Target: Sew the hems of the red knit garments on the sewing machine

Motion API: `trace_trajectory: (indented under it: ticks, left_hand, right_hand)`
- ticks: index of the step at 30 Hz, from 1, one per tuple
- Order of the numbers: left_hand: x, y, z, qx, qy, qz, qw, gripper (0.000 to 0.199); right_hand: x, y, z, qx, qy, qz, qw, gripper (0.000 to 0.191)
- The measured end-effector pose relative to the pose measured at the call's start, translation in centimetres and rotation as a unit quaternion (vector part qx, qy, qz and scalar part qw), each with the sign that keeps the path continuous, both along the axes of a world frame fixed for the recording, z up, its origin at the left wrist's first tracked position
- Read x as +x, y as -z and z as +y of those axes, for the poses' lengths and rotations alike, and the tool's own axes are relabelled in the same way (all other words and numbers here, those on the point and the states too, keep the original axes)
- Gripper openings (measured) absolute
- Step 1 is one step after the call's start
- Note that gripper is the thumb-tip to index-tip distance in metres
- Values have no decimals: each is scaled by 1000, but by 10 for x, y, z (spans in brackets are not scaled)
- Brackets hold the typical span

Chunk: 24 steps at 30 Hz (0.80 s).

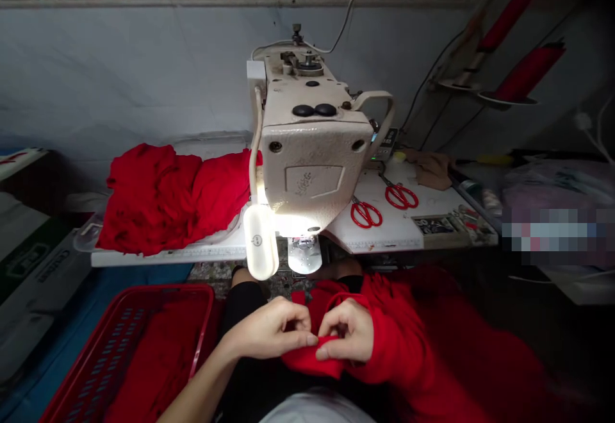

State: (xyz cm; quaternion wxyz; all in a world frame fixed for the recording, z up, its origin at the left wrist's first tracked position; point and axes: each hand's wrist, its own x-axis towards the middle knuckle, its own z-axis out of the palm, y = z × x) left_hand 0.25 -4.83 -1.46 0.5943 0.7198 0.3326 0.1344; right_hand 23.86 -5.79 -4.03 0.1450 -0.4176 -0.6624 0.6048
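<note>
Red fabric lies over my lap and spreads to the right, with part of it around my right wrist. My left hand pinches the fabric's edge between thumb and curled fingers. Close beside it, my right hand grips the same piece, thumb on top. Both hands are low in front of the sewing machine, below its lit needle area. A lamp glows at the machine's left side.
More red cloth is heaped on the sewing table at the left. Two red-handled scissors lie right of the machine. A red basket holding red fabric stands at the lower left. Red thread cones are at the upper right.
</note>
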Motion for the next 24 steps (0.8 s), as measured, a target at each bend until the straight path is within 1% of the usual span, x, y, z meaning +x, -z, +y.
trace_trajectory:
  ticks: [3, 5, 7, 9, 11, 13, 16, 18, 19, 21, 22, 24]
  left_hand:
    - [-11, 0, -2, 0, -102, -10, 995, 29]
    - [-15, 1, -3, -16, -178, -28, 984, 28]
    - [-17, 4, -4, -44, -244, -72, 966, 27]
    - [-18, 5, -4, -60, -284, -125, 949, 30]
    - [-20, 2, -2, -39, -282, -155, 946, 31]
    - [-23, -4, 0, 25, -273, -136, 952, 26]
    - [-25, -14, 4, 164, -268, -61, 947, 24]
    - [-25, -17, 5, 231, -251, -30, 940, 26]
    - [-25, -18, 6, 248, -242, -25, 938, 27]
    - [-23, -19, 7, 253, -244, -23, 936, 28]
    - [-21, -19, 8, 244, -254, -22, 936, 28]
    - [-18, -20, 11, 213, -285, -21, 934, 29]
  right_hand:
    - [0, 0, 3, -11, 107, 38, 993, 35]
    - [-3, -4, 7, 6, 171, 65, 983, 36]
    - [-7, -11, 11, 37, 206, 91, 974, 33]
    - [-10, -19, 15, 37, 219, 108, 969, 32]
    - [-13, -26, 18, 20, 227, 115, 967, 31]
    - [-16, -33, 18, 29, 239, 115, 964, 31]
    - [-18, -44, 17, 96, 257, 101, 956, 30]
    - [-19, -51, 16, 160, 264, 82, 948, 29]
    - [-20, -54, 16, 189, 267, 74, 942, 28]
    - [-21, -57, 17, 222, 274, 73, 933, 27]
    - [-21, -57, 18, 221, 278, 80, 931, 27]
    - [-20, -55, 22, 189, 290, 100, 933, 27]
